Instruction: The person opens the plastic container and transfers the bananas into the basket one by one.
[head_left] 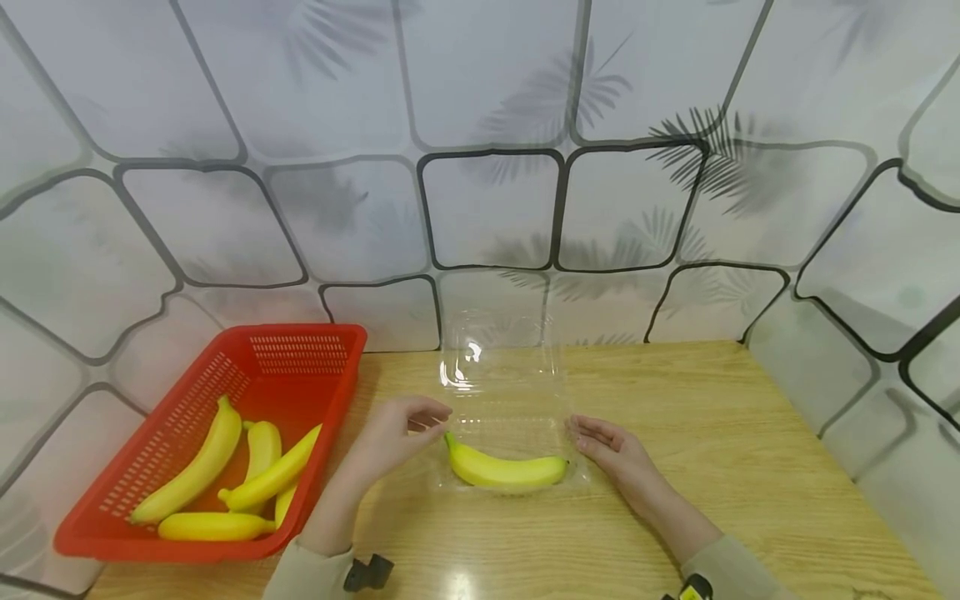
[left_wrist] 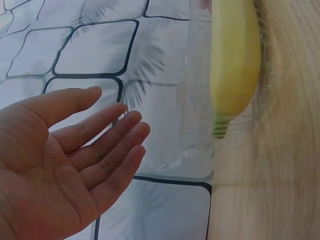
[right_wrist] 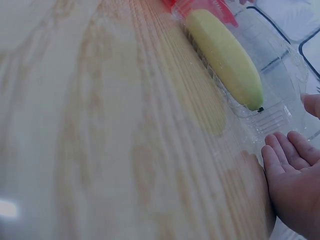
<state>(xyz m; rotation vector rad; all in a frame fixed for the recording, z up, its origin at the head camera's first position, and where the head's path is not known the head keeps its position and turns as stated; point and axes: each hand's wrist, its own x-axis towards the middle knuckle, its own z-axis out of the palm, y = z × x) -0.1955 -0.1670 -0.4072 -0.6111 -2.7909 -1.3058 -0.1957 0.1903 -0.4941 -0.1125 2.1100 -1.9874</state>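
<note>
A yellow banana (head_left: 510,472) with a greenish stem lies crosswise in the front of a clear plastic clamshell box (head_left: 502,408), whose lid stands raised at the back. My left hand (head_left: 401,433) is at the box's left side, near the banana's stem, with thumb and fingers apart. In the left wrist view the palm of the left hand (left_wrist: 75,155) shows bare, its fingers extended. At the box's right side is my right hand (head_left: 615,454), fingertips right at the wall. The right wrist view shows the fingers of the right hand (right_wrist: 295,170) straight beside the box's end.
A red plastic basket (head_left: 345,392) with several bananas (head_left: 273,475) stands on the left of the wooden table (head_left: 660,400). Patterned white walls (head_left: 487,208) rise behind the table and along both sides.
</note>
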